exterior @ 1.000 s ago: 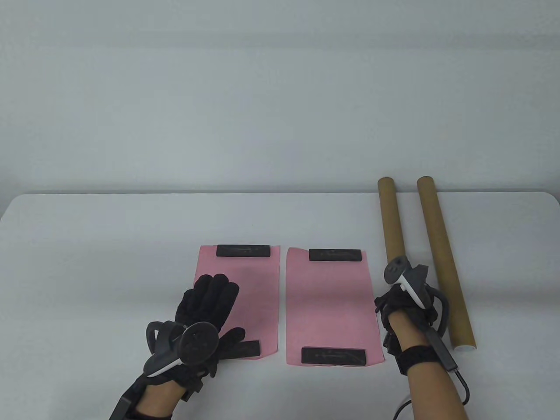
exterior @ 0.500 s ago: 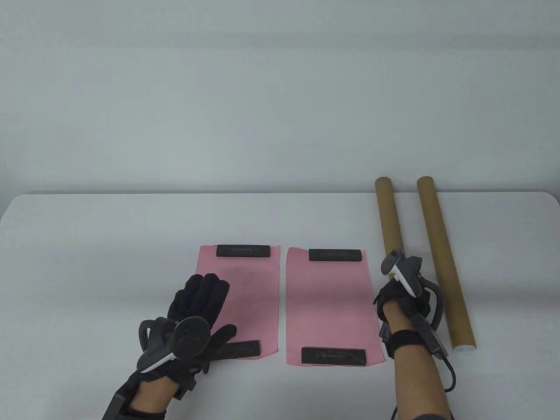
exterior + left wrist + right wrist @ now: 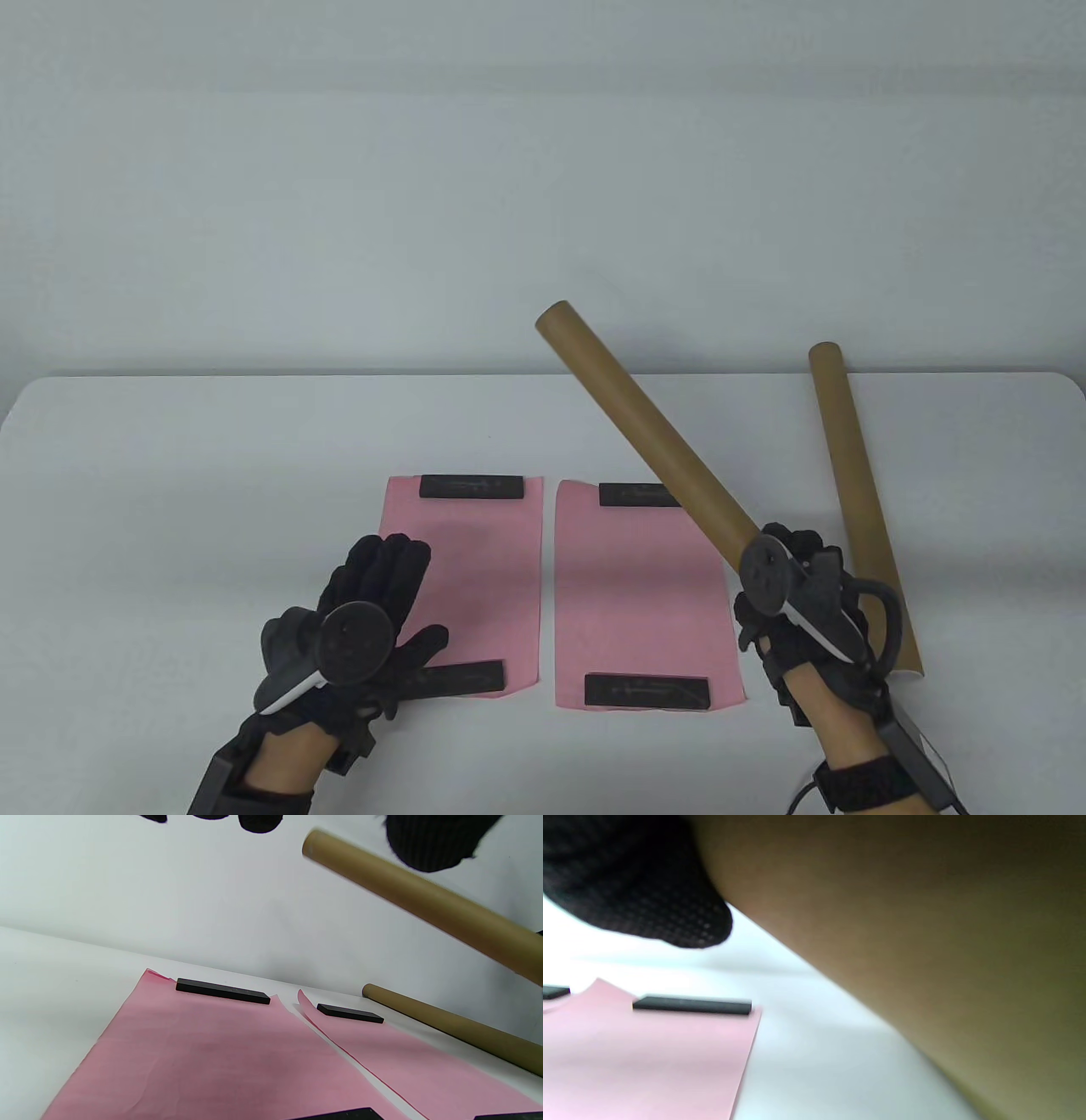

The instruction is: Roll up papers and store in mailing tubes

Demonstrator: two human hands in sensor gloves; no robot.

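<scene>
Right hand (image 3: pixel 793 586) grip: curled round the lifted tube's (image 3: pixel 645 437) near end, tube slanting over right pink sheet (image 3: pixel 636 594) | left hand (image 3: pixel 373 611) grip: spread flat on left sheet (image 3: pixel 484 560) | handling: you hold light, stiff cardboard; grasp nearer mid-length for less swing | sheets: thin, crease easily.

white table (image 3: pixel 170 475), four black bar weights (image 3: pixel 472 487), pale wall (image 3: pixel 339 170)

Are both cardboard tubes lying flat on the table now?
No, the right hand holds one tube raised at an angle; only the other tube lies flat.
</scene>
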